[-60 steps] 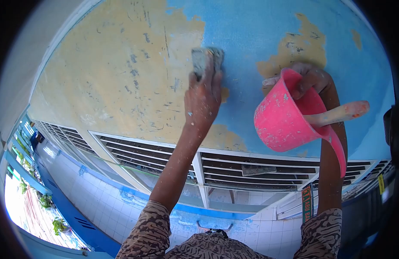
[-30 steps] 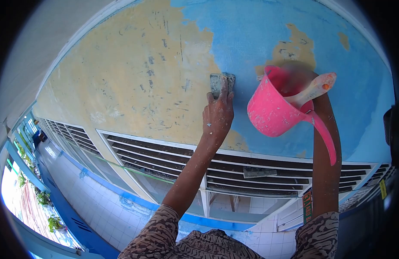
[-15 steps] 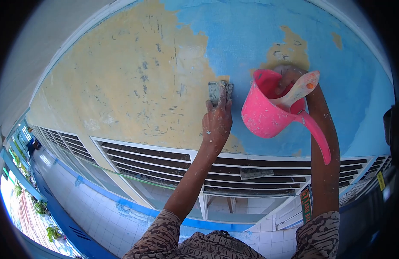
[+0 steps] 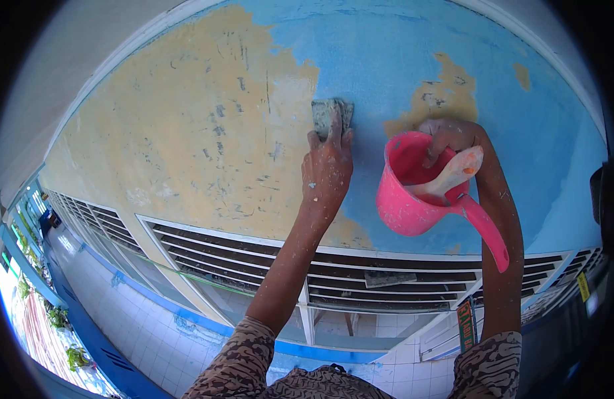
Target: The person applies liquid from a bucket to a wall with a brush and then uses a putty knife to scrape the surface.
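My left hand (image 4: pixel 327 163) presses a grey, stained flat pad (image 4: pixel 332 120) against the wall, its fingers spread over the pad at the border between tan and blue paint. To the right, my right hand (image 4: pixel 450 138) holds a pink dipper (image 4: pixel 410 213) by its rim, with fingers reaching inside. A paint-spotted handle (image 4: pixel 463 166) of a tool leans out of the dipper, whose own long handle points down to the right. What lies deeper in the dipper is hidden.
Below the painted wall (image 4: pixel 187 133) run white slatted vents (image 4: pixel 220 249), with a grey flat piece (image 4: pixel 390 278) resting on the slats. A tiled walkway (image 4: pixel 141 306) and potted plants (image 4: pixel 76 357) lie at lower left. A green sign (image 4: pixel 466 324) is at lower right.
My left hand and the pad have moved up and slightly left along the wall. The pink dipper in my right hand has moved down a little in view.
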`<state>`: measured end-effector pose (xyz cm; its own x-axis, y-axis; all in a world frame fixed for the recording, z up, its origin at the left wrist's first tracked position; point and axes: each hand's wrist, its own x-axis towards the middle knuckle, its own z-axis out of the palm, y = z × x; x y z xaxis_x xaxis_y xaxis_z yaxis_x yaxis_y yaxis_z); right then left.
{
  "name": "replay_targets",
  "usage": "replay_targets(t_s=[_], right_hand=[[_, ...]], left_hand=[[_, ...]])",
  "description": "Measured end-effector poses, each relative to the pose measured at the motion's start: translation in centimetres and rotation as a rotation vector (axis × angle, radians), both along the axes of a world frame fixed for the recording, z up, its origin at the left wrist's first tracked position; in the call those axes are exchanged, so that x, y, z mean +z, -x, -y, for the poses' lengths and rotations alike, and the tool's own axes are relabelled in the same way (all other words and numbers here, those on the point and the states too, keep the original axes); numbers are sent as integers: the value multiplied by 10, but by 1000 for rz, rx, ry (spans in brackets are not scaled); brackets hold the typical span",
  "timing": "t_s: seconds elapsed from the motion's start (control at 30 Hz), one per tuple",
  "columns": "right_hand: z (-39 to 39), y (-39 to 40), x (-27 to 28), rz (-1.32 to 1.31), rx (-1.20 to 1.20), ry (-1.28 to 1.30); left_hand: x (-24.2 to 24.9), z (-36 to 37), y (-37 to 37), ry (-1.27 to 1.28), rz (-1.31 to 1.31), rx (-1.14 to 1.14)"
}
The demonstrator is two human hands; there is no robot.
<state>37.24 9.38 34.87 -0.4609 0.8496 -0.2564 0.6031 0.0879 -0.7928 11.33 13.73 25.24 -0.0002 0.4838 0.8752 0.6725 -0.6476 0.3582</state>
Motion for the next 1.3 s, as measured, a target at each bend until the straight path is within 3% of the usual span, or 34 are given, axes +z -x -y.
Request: replay_targets(t_s=[0.1, 0.17, 0.33, 0.47, 0.67, 0.77, 0.8, 1.0, 1.17, 1.3], right_hand=[[-7, 0, 15, 30, -18, -22], [-12, -1, 15, 105, 28, -85], [-13, 3, 14, 257, 62, -140], [-9, 4, 17, 228, 111, -143], [-13, 1, 11, 267, 153, -213], [-4, 4, 14, 235, 150, -188], [-2, 7, 15, 218, 158, -185], [-21, -8, 1, 136, 227, -190], [-18, -13, 1, 169, 202, -223], [-17, -8, 1, 143, 229, -234]], left_hand=[[-43, 11, 2, 106, -20, -56], [-43, -3, 2, 97, -32, -53], [27, -1, 5, 48, 41, 6], [-38, -3, 10, 117, -30, -31], [18, -5, 11, 29, 18, 18], [-42, -10, 12, 66, -72, -14], [-42, -6, 14, 63, -77, -21], [20, -8, 8, 48, -20, 46], [-48, -2, 13, 136, -83, -25], [15, -3, 15, 58, -25, 36]])
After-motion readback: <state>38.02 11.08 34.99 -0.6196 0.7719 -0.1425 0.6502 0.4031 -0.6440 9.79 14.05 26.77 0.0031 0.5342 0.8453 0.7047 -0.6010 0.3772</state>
